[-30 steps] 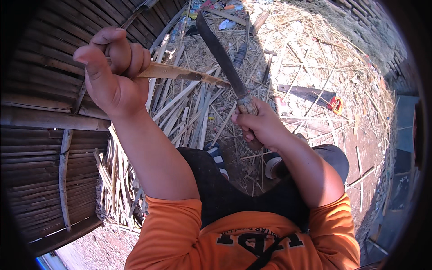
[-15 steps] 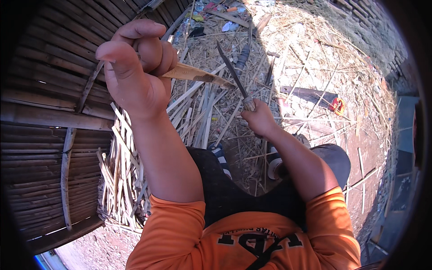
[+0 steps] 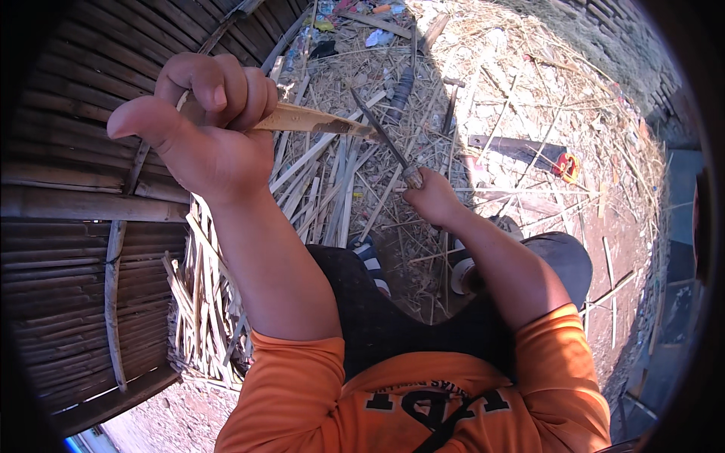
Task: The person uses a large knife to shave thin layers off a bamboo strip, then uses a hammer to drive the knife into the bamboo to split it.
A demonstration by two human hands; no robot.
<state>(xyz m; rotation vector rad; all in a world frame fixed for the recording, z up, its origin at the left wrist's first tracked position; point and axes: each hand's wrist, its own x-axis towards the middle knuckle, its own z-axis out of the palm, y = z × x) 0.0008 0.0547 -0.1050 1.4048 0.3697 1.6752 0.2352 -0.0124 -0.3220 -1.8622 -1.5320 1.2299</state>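
- Bamboo, pale and split: the left hand [image 3: 200, 124] is raised toward the upper left of the view, fingers curled tight round a bamboo strip [image 3: 313, 121], thumb stretched out to the left; the strip juts rightward from the fist, roughly level, its far end tapering.
- Right hand [image 3: 432, 198]: closed round the handle of a knife [image 3: 381, 137], just right of the view's centre; the narrow dark blade slants up and to the left.
- Contact: the blade crosses the strip's free end and appears to touch it there, though the exact point of meeting is too small to settle.
- Bamboo slivers [image 3: 219, 302]: a loose heap on the ground below the left forearm, running up toward the middle of the ground between the two arms.
- Woven bamboo panel [image 3: 68, 249]: fills the left side, its horizontal slats crossed by a curved upright rib.
- Ground [image 3: 529, 83]: strewn with dry straw and offcuts toward the upper right; a dark flat tool with a red-and-yellow end [image 3: 529, 151] lies well apart from the right hand.
- Person: orange sleeves and dark trousers at the lower edge; a striped sandal [image 3: 370, 257] shows between the arms.
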